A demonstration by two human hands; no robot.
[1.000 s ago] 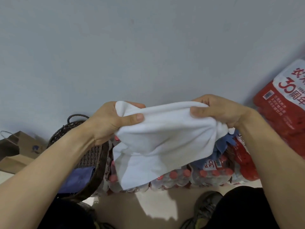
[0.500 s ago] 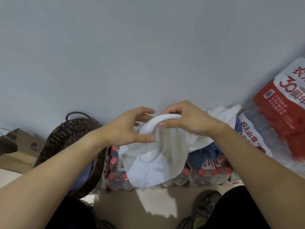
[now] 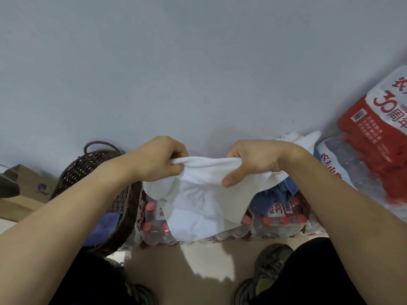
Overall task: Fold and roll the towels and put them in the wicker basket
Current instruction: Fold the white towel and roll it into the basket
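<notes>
In the middle of the frame the left hand (image 3: 157, 159) and the right hand (image 3: 253, 160) each pinch the top edge of a white towel (image 3: 198, 199), fingers curled over the bunched cloth, the right thumb pressed on its front. The edge stretches between the two grips as a rolled band, and the rest hangs below them in loose folds, its lower edge draped over a shrink-wrapped pack of red-capped water bottles (image 3: 275, 221) at centre bottom. The wicker basket (image 3: 97, 164) stands at lower left, just beside the left forearm, with a blue towel (image 3: 105, 227) inside. More white and blue cloth (image 3: 295, 139) lies behind the right wrist
</notes>
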